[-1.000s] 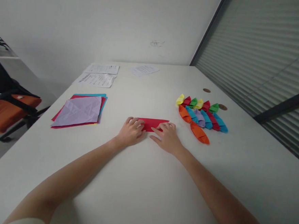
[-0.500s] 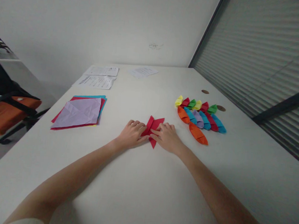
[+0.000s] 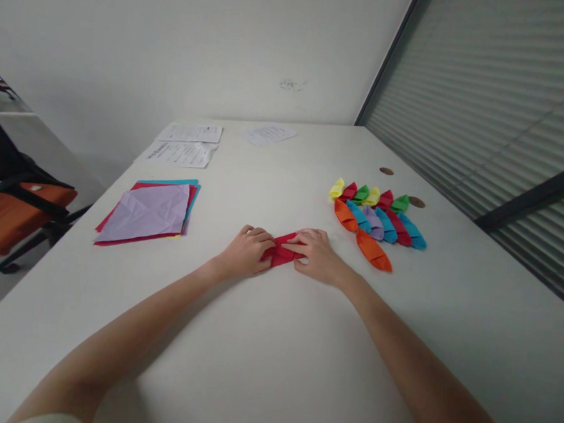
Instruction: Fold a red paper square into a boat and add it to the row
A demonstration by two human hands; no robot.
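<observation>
A red folded paper (image 3: 281,253) lies on the white table between my two hands, now a slanted band shape. My left hand (image 3: 247,251) grips its left end, fingers curled over the top and thumb at the near edge. On the right end, my right hand (image 3: 318,255) has its fingers bent onto the paper, with the thumb near the lower edge. The fingers hide both ends of the paper. To the right, an orange folded paper piece (image 3: 374,251) lies nearest to my right hand.
Rows of small folded paper pieces (image 3: 371,223) in several colours lie at the right. A stack of square paper sheets (image 3: 147,212), lilac on top, sits at the left. Printed pages (image 3: 182,153) lie farther back on the table (image 3: 271,365). An orange-seated chair (image 3: 25,216) stands left.
The red paper has gone from a crossed shape with points sticking out above and below to a narrower slanted band. My right hand has shifted slightly, its thumb now lower and apart from the fingers.
</observation>
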